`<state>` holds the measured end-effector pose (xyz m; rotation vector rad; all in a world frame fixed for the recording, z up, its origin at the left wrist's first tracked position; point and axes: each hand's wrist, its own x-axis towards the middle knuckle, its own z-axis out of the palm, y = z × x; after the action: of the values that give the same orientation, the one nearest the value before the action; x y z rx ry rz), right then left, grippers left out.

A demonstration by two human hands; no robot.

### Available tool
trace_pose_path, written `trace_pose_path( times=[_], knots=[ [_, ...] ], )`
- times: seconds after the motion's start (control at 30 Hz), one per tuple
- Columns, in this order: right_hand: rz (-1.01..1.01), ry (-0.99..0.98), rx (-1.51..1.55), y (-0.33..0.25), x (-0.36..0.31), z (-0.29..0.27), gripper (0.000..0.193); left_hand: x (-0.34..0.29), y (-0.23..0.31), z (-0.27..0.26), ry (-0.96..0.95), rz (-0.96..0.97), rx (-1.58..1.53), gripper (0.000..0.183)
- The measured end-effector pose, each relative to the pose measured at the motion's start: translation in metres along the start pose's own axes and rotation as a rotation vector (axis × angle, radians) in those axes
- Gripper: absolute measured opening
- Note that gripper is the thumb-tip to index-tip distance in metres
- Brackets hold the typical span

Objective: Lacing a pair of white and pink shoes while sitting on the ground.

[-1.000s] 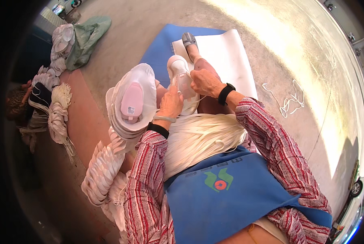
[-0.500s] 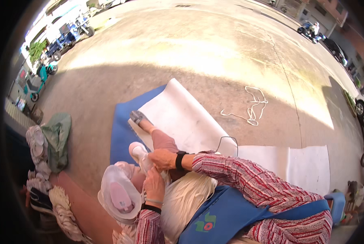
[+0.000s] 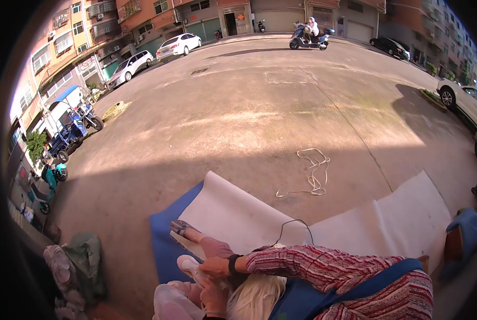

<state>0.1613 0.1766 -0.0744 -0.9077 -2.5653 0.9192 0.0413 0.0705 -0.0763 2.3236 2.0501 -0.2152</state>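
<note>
A pale pink-and-white shoe (image 3: 187, 264) lies over my lap, its rounded end pointing up and to the left. My right hand (image 3: 215, 266), with a black band at the wrist, is closed round its upper part. Just below, the fingers of my left hand (image 3: 214, 296) are pressed against the same shoe. What the fingertips pinch there is too small to make out. A thick bundle of cream-white laces (image 3: 257, 296) lies across my lap beside both hands. Left of them sits a whitish translucent bag (image 3: 169, 301), partly cut off by the lower edge.
A white-and-blue sheet (image 3: 233, 210) covers the ground ahead. Beyond it lies a loose white cord (image 3: 318, 176). At the left are a green sack (image 3: 86, 261) and pale bundled shoes (image 3: 59, 264). A blue seat-like object (image 3: 467, 229) stands right. A person rides a scooter (image 3: 310, 38) far off.
The view has tilted up, so hands and shoe sit lower and buildings and cars show at the top. Both hands stay on the shoe. The distant scooter rider appears farther left.
</note>
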Motion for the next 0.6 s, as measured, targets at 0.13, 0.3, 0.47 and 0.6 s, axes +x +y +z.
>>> trace_pose_path(
  times=[0.13,0.3,0.47,0.6],
  knots=[
    [0.01,-0.011,-0.011,-0.005,0.004,0.009,0.021,0.009,-0.007,0.03,0.047,-0.025,-0.004,0.048],
    [-0.018,0.008,0.01,-0.007,0.001,0.007,0.022,0.015,-0.014,0.065,0.153,-0.005,0.029,0.028],
    [-0.064,-0.078,-0.065,0.003,0.0,0.001,0.022,-0.001,0.0,0.024,0.142,-0.047,-0.065,0.024],
    [-0.154,-0.064,-0.134,0.014,0.002,0.001,0.019,-0.014,-0.003,0.018,0.096,0.012,-0.224,0.021]
  ],
)
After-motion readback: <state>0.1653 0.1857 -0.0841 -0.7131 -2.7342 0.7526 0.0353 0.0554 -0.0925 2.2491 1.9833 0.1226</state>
